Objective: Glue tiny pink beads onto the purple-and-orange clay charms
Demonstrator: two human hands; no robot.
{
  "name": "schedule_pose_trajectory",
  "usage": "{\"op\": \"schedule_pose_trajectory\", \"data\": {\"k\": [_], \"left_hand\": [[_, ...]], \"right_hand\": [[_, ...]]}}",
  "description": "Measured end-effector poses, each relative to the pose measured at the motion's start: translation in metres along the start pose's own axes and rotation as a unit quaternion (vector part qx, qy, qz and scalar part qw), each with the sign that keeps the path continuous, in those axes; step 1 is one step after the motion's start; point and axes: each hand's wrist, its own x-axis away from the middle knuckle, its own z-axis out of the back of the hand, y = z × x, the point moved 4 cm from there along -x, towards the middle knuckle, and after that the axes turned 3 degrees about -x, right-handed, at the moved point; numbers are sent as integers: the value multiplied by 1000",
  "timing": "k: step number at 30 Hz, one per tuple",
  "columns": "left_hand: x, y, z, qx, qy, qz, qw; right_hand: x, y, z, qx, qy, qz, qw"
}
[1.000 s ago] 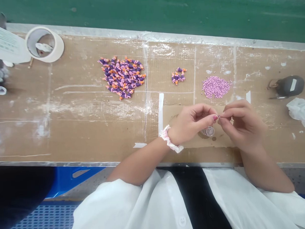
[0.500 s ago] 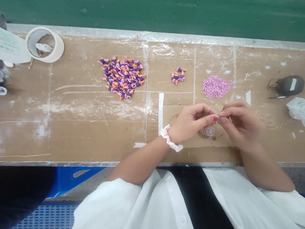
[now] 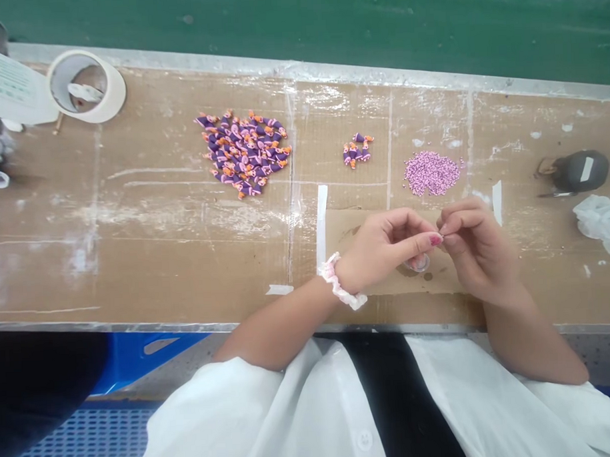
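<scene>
Left hand (image 3: pixel 384 247) and right hand (image 3: pixel 480 254) pinch a tiny part (image 3: pixel 441 237), nearly closed. Slack pressure could drop it toward the seven-o'clock dish (image 3: pixel 422 264).

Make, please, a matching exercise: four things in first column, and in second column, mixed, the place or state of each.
1. pink beads
2. tape roll
3. scrunchie
4. right hand

A. around the wrist of the left hand
B. fingertips close to the other hand's, pinching a tiny object
C. heaped to the right of the smaller group of figures
D. near the upper left corner of the picture

Pairs: 1-C, 2-D, 3-A, 4-B
</scene>
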Motion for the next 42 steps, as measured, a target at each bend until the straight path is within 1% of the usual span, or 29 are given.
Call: {"op": "schedule_pose_trajectory", "data": {"k": [2, 4, 7, 10, 13, 15, 18, 21, 24, 27, 31, 34, 37, 39, 42], "left_hand": [[1, 2, 0, -32, 11, -14, 999], [2, 2, 0, -60, 17, -19, 998], [3, 2, 1, -87, 25, -24, 996], [2, 2, 1, -86, 17, -37, 995], [1, 2, -1, -61, -3, -44, 997], [0, 3, -1, -55, -7, -52, 997], [0, 3, -2, -74, -14, -70, 995], [1, 3, -2, -115, -22, -96, 988], [2, 6, -1, -192, -10, -150, 970], [3, 11, -1, -271, 2, -215, 938], [3, 16, -2, -327, -13, -262, 908], [4, 18, -2, -353, -21, -276, 894], [5, 19, -4, -361, -19, -284, 888], [6, 20, -3, -362, -15, -278, 890], [4, 22, 1, -359, -1, -245, 901]], "right_hand": [[0, -3, 1, 84, 6, 46, 995], [-1, -7, 2, 148, 14, 89, 985], [-1, -10, 3, 181, 14, 105, 978], [-1, -11, 4, 159, 17, 86, 983], [0, -12, 5, 115, 48, 67, 990], [1, -11, 5, 95, 64, 54, 992], [3, -8, 5, 70, 68, 27, 995], [3, -7, 5, 53, 74, 19, 996], [3, -8, 5, 50, 72, 21, 996], [2, -7, 5, 45, 62, 21, 997], [1, -6, 6, 15, 40, 24, 999], [0, -5, 6, -11, 21, 2, 1000], [-2, -5, 6, -39, 9, -11, 999], [-2, -6, 8, -49, 5, -9, 999], [-4, -7, 14, -45, -12, -6, 999]]}}
